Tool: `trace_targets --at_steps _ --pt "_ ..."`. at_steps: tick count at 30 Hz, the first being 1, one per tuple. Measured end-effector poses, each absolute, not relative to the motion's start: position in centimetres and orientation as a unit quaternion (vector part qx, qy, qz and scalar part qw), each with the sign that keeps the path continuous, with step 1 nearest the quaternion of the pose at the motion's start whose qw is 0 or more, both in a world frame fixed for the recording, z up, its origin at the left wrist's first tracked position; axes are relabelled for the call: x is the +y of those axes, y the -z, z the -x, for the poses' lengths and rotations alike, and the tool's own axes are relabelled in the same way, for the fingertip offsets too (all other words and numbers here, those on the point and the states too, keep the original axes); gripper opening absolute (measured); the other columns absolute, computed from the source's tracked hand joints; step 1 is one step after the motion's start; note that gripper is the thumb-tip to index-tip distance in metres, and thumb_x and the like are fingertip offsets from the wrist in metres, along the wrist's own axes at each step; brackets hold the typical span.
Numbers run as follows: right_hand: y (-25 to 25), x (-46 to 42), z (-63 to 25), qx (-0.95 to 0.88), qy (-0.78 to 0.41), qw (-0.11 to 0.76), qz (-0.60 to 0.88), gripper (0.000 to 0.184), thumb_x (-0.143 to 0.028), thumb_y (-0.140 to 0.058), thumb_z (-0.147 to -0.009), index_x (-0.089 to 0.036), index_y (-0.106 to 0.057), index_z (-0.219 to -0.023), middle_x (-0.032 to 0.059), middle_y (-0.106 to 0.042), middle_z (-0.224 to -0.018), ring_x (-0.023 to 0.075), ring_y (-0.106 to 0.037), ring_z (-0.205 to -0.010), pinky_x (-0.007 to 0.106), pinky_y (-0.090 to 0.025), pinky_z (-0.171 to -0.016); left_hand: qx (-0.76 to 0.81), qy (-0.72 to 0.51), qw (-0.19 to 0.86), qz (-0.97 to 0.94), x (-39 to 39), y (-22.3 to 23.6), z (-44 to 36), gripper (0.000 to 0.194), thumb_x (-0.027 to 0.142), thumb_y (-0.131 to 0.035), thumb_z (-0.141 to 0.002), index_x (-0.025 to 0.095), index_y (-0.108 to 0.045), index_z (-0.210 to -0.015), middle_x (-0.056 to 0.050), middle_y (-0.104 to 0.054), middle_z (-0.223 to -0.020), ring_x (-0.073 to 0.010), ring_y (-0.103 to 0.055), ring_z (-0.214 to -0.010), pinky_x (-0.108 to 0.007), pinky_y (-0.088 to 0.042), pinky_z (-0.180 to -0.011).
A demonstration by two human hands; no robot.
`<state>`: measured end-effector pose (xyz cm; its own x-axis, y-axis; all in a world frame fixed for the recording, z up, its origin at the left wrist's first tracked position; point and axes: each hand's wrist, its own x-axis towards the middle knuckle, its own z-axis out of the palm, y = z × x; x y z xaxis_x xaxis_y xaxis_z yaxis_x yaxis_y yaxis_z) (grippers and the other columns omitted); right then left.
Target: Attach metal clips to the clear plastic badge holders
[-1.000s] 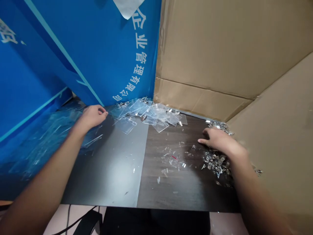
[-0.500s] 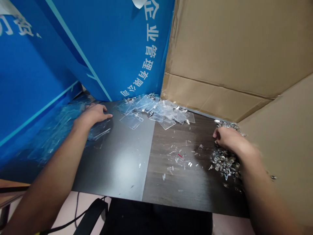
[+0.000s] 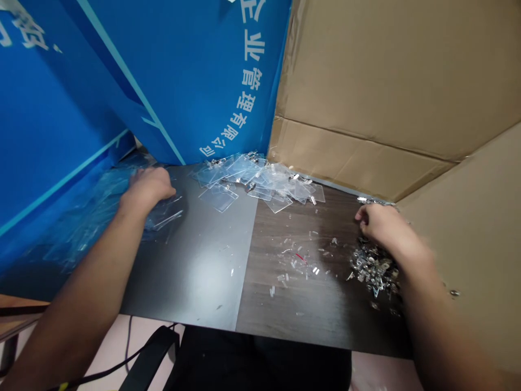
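My left hand is over the pile of clear plastic sleeves at the left, back of the hand up. Its thumb stands apart from the fingers, whose tips are partly hidden behind the hand. At the right, my right hand is closed, thumb and fingers curled together at the far side of a heap of small metal clips. Whatever its fingertips hold is too small to make out. Between the hands, against the back panels, lies a pile of clear plastic badge holders with metal clips among them.
Small clear plastic bits and a red strip are scattered on the dark table. A blue printed panel and a cardboard panel stand behind. A black chair armrest is below the front edge.
My left hand has moved left onto the sleeves, its earlier thumb-and-finger pinch loosened. My right hand's fingers have curled together at the clips. The view has shifted slightly left.
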<state>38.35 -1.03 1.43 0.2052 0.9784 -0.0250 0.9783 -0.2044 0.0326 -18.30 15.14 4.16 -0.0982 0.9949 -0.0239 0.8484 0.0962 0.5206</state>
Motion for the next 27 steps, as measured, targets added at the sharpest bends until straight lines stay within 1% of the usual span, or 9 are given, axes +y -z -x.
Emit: trace_targets --at_steps 2,5,9,15,17,20,22,24,27 --pt "-1.5 -1.1 -38.1 0.631 -0.01 0.012 -0.775 0.032 -0.003 -0.066 -0.085 -0.018 -0.087 -0.104 0.0146 -0.087 -0.098 0.032 -0.082 -0.096 0.034 -0.056 -0.082 0.752 -0.127 0.15 -0.63 14.8 -4.6 17.9 0.047 0.012 -0.098 -0.056 0.019 -0.052 -0.058 -0.011 -0.068 -0.077 -0.0424 -0.063 -0.128 -0.043 -0.047 -0.104" --pt "-1.6 -1.3 -37.8 0.636 -0.021 -0.003 -0.771 0.032 -0.004 -0.063 -0.088 -0.017 -0.087 -0.106 0.0154 -0.087 -0.097 0.033 -0.082 -0.096 0.036 -0.057 -0.083 0.768 -0.068 0.115 -0.627 14.6 -4.9 17.5 0.039 0.018 -0.096 -0.062 0.017 -0.058 -0.062 -0.011 -0.07 -0.081 -0.0384 -0.064 -0.121 -0.039 -0.048 -0.1" --pt "-1.8 -1.5 -37.3 0.645 -0.023 -0.012 -0.764 0.033 -0.004 -0.062 -0.09 -0.016 -0.087 -0.107 0.0156 -0.087 -0.096 0.0345 -0.083 -0.094 0.038 -0.058 -0.084 0.748 -0.034 0.108 -0.654 14.7 -4.5 17.3 0.029 0.019 -0.096 -0.067 0.014 -0.067 -0.071 -0.012 -0.072 -0.091 -0.0336 -0.058 -0.128 -0.037 -0.045 -0.109" --pt "-2.2 -1.4 -36.6 0.646 -0.013 0.012 -0.763 0.034 -0.004 -0.061 -0.092 -0.016 -0.087 -0.111 0.0165 -0.088 -0.1 0.0361 -0.084 -0.097 0.04 -0.06 -0.088 0.72 0.02 0.125 -0.682 14.3 -5.7 16.9 0.028 0.023 -0.099 -0.071 0.014 -0.074 -0.072 -0.012 -0.072 -0.09 -0.0381 -0.058 -0.13 -0.039 -0.042 -0.113" --pt "-2.1 -1.4 -36.5 0.648 -0.012 0.011 -0.761 0.033 -0.004 -0.061 -0.092 -0.016 -0.087 -0.11 0.0168 -0.088 -0.1 0.0364 -0.084 -0.098 0.04 -0.061 -0.088 0.709 0.041 0.129 -0.692 13.5 -6.6 16.5 0.028 0.027 -0.102 -0.07 0.015 -0.08 -0.083 -0.011 -0.074 -0.095 -0.0382 -0.059 -0.127 -0.036 -0.043 -0.107" --pt "-1.9 -1.4 -36.6 0.648 -0.011 0.008 -0.762 0.032 -0.005 -0.063 -0.092 -0.016 -0.087 -0.11 0.0165 -0.088 -0.099 0.0368 -0.084 -0.097 0.041 -0.06 -0.087 0.689 0.075 0.142 -0.706 11.9 -7.7 15.8 0.045 0.036 -0.106 -0.065 0.021 -0.085 -0.102 -0.009 -0.077 -0.109 -0.0327 -0.061 -0.113 -0.03 -0.043 -0.089" --pt "-1.8 -1.4 -36.6 0.65 -0.012 0.005 -0.76 0.032 -0.005 -0.065 -0.091 -0.017 -0.087 -0.11 0.0157 -0.088 -0.098 0.0364 -0.084 -0.095 0.041 -0.06 -0.085 0.682 0.097 0.149 -0.71 11.2 -7.9 15.2 0.047 0.034 -0.108 -0.061 0.022 -0.084 -0.1 -0.007 -0.076 -0.108 -0.0275 -0.061 -0.098 -0.028 -0.038 -0.078" --pt "-1.7 -1.4 -36.6 0.655 -0.011 0.001 -0.755 0.032 -0.005 -0.065 -0.09 -0.018 -0.087 -0.109 0.0152 -0.088 -0.097 0.035 -0.083 -0.092 0.04 -0.059 -0.082 0.68 0.114 0.15 -0.708 10.8 -7.9 14.8 0.039 0.026 -0.106 -0.061 0.02 -0.08 -0.09 -0.005 -0.073 -0.094 -0.0237 -0.058 -0.086 -0.028 -0.034 -0.073" --pt "-1.6 -1.4 -36.5 0.663 -0.009 -0.008 -0.748 0.032 -0.005 -0.065 -0.088 -0.017 -0.088 -0.107 0.0141 -0.087 -0.095 0.0324 -0.083 -0.088 0.038 -0.059 -0.079 0.672 0.131 0.159 -0.711 10.4 -8.0 14.5 0.026 0.022 -0.097 -0.071 0.019 -0.073 -0.082 -0.001 -0.066 -0.077 -0.0205 -0.053 -0.078 -0.029 -0.029 -0.07"
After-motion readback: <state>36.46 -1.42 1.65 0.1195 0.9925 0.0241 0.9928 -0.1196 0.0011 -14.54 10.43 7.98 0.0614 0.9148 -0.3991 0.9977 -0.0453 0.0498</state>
